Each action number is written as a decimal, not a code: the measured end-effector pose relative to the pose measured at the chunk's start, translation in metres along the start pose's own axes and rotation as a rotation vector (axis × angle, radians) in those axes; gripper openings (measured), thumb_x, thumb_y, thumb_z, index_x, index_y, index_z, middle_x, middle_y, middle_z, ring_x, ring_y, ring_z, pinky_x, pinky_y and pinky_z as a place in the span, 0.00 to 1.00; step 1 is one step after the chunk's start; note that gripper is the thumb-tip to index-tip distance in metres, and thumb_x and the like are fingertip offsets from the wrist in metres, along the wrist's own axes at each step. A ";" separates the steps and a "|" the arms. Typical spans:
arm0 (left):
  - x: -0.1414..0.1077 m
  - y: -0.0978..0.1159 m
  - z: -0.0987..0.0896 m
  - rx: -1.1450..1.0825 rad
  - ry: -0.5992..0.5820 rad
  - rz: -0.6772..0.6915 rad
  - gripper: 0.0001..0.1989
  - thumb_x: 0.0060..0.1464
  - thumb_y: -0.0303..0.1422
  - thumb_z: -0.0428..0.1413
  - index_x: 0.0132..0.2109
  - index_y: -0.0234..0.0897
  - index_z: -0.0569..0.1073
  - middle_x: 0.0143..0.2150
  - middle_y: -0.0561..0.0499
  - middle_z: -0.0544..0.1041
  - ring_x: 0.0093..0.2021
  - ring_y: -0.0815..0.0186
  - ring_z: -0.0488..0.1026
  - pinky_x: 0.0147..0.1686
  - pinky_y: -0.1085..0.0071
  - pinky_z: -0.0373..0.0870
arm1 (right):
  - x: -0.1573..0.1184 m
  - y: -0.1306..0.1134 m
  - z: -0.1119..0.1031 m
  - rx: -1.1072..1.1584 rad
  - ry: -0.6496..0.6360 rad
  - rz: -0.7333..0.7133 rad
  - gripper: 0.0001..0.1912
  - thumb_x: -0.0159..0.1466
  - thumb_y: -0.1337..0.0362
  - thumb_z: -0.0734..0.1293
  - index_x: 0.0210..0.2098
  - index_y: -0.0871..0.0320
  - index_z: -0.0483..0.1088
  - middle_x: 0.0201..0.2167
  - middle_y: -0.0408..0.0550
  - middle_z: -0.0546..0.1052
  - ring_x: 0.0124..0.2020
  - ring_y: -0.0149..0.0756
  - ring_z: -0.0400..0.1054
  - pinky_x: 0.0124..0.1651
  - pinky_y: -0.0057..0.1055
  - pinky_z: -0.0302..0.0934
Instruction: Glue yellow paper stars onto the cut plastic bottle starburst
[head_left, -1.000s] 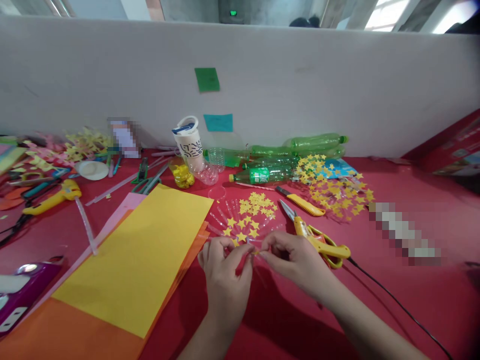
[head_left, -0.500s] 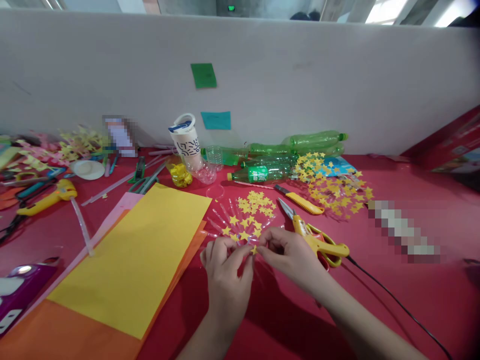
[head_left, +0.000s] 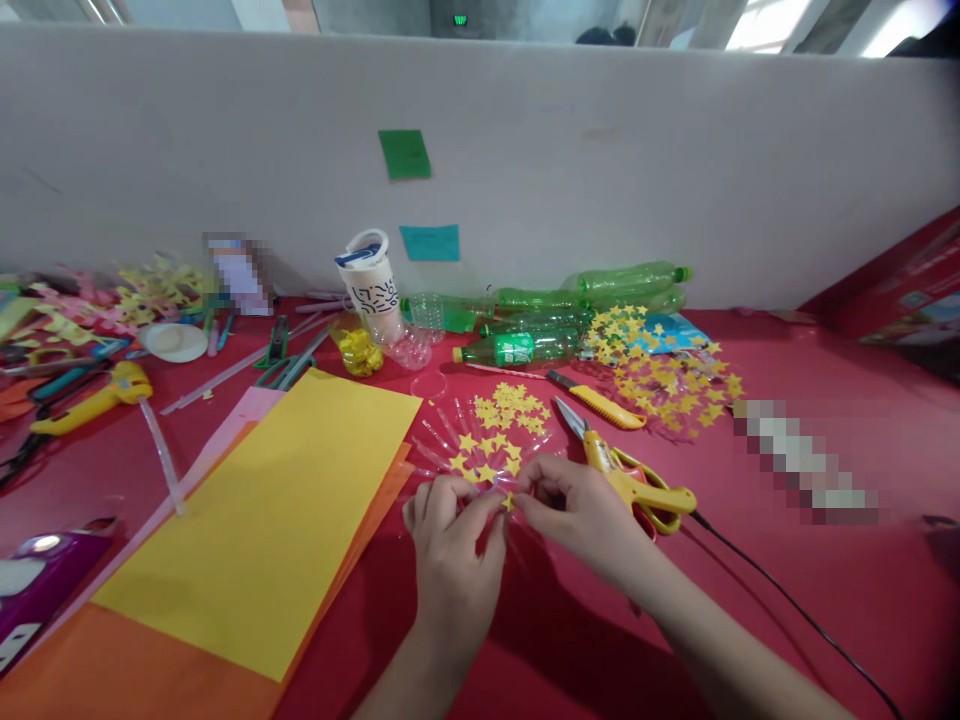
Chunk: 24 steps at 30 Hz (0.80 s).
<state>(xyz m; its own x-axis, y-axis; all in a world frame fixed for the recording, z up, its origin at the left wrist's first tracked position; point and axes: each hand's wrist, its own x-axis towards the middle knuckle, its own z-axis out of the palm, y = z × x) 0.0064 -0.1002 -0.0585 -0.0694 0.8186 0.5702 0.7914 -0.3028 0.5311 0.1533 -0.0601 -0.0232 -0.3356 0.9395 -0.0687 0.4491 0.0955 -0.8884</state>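
Just in front of me, my left hand (head_left: 456, 535) is closed in a pinch at a small yellow paper star (head_left: 508, 501). My right hand (head_left: 574, 505) pinches from the other side, thumb and index finger meeting the star's right edge. Beneath my fingers lies a clear plastic piece cut into strips (head_left: 442, 425), fanned out on the red table. Several yellow stars (head_left: 484, 460) sit on it near my fingertips, and a loose heap of stars (head_left: 514, 408) lies beyond. My fingers hide much of the plastic's near part.
Right of my hands lie a yellow glue gun (head_left: 637, 490), scissors (head_left: 574, 420) and a yellow utility knife (head_left: 600, 402). Yellow paper (head_left: 277, 520) covers the left side. Behind are green bottles (head_left: 525, 348), a white tumbler (head_left: 371, 285) and a star-covered plastic piece (head_left: 675, 385).
My hands stay pinched at the star, with barely any movement. The whole view has shifted very slightly.
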 end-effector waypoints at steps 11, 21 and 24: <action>0.002 0.000 0.001 -0.021 0.013 0.001 0.06 0.51 0.24 0.57 0.34 0.38 0.76 0.31 0.51 0.67 0.34 0.63 0.64 0.36 0.63 0.59 | -0.002 -0.003 -0.001 -0.042 -0.010 0.056 0.04 0.56 0.68 0.65 0.32 0.55 0.67 0.14 0.32 0.57 0.17 0.25 0.50 0.21 0.24 0.43; 0.001 0.000 0.000 -0.021 0.003 0.001 0.06 0.51 0.24 0.57 0.33 0.38 0.76 0.31 0.51 0.66 0.35 0.63 0.65 0.37 0.63 0.59 | 0.001 0.000 -0.001 0.043 -0.043 0.083 0.03 0.57 0.69 0.63 0.30 0.57 0.68 0.15 0.33 0.58 0.18 0.25 0.51 0.21 0.23 0.44; 0.000 0.000 0.000 -0.024 0.003 0.003 0.05 0.51 0.24 0.57 0.33 0.38 0.76 0.31 0.50 0.66 0.35 0.63 0.65 0.37 0.63 0.59 | 0.002 0.002 0.000 0.059 -0.045 0.086 0.03 0.58 0.69 0.63 0.30 0.57 0.68 0.16 0.34 0.60 0.18 0.25 0.53 0.21 0.23 0.46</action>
<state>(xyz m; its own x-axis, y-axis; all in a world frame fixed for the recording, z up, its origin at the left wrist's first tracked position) 0.0063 -0.0999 -0.0585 -0.0691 0.8165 0.5732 0.7770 -0.3163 0.5442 0.1538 -0.0584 -0.0248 -0.3357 0.9274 -0.1648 0.4284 -0.0055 -0.9036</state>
